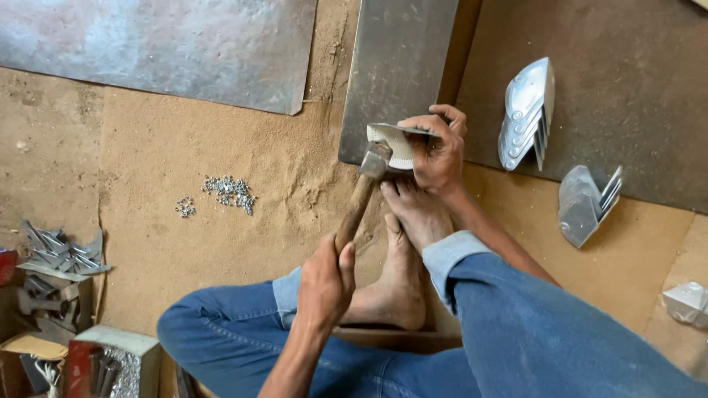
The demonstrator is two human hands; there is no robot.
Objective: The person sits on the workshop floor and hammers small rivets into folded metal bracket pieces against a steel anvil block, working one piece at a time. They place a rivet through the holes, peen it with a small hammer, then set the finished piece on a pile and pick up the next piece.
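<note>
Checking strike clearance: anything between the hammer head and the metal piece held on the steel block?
Nothing visible. The hammer head sits right at the metal piece, which the right hand pins on the steel block; its fingers grip the far side.

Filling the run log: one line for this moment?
left hand: grips hammer | right hand: holds metal piece | hammerhead at piece

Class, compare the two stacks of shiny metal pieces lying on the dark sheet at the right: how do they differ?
The upper stack lies wholly on the dark sheet and shows a row of rivet-like dots on its bright face. The lower stack looks duller and plainer, and overhangs the sheet's edge onto the brown board. Both are fanned, pointed metal plates, untouched by either hand.
</note>
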